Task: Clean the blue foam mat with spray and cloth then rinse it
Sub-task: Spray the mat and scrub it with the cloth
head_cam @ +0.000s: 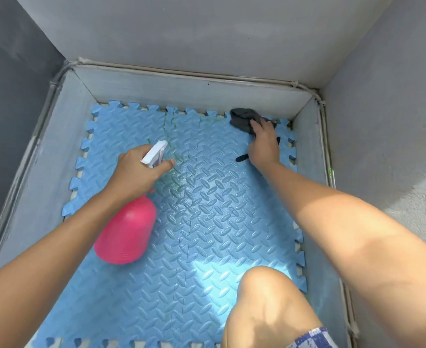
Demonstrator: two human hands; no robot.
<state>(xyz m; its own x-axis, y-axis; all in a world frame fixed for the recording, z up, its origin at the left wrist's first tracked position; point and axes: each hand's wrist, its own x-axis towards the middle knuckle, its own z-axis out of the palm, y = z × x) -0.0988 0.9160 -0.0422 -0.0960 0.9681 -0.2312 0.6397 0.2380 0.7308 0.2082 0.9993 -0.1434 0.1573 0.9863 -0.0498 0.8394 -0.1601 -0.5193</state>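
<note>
The blue foam mat (214, 222) of interlocking tiles covers the floor of a grey corner, with green marks on its far middle. My left hand (136, 172) grips the neck of a pink spray bottle (127, 232) with a white trigger head (155, 153), held above the mat and pointed at the green marks. My right hand (263, 144) presses a dark grey cloth (244, 119) onto the mat's far right corner. Part of the cloth sticks out under my palm.
Grey walls (206, 41) enclose the mat at the back, left and right, with a low grey skirting (196, 91) and a thin pipe along it. My bare right knee (264, 297) rests on the mat at the near right. Sunlight falls on the near mat.
</note>
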